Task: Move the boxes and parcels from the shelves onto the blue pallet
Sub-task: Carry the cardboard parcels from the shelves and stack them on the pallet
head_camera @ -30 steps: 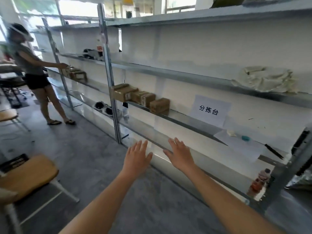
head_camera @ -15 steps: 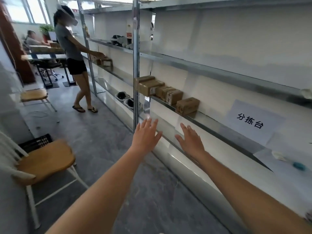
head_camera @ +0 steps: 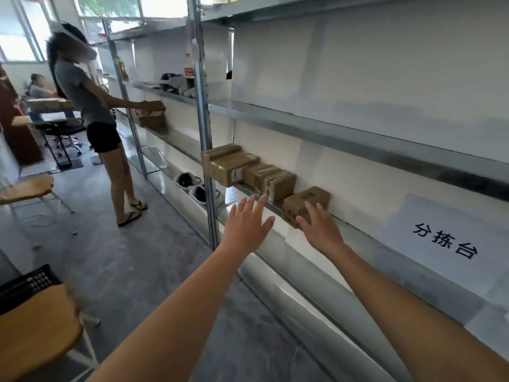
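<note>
Several taped brown cardboard boxes stand in a row on a metal shelf (head_camera: 358, 230) at waist height. The nearest small box (head_camera: 308, 201) sits at the right end of the row, with a second box (head_camera: 278, 183) and a larger parcel (head_camera: 228, 165) to its left. My right hand (head_camera: 319, 230) reaches out with straight fingers, its fingertips at the near side of the small box. My left hand (head_camera: 246, 224) is spread flat in the air just left of that box, touching nothing. The blue pallet is out of sight.
A shelf upright (head_camera: 205, 128) rises just left of the boxes. A person (head_camera: 91, 106) stands further along the aisle handling another box. A wooden chair (head_camera: 35, 323) and a black crate (head_camera: 27, 282) are at my left. A paper sign (head_camera: 446, 241) lies on the shelf to the right.
I have come closer to the shelf and turned left. Both hands have moved forward and up towards the small box; my right hand now reaches its near side.
</note>
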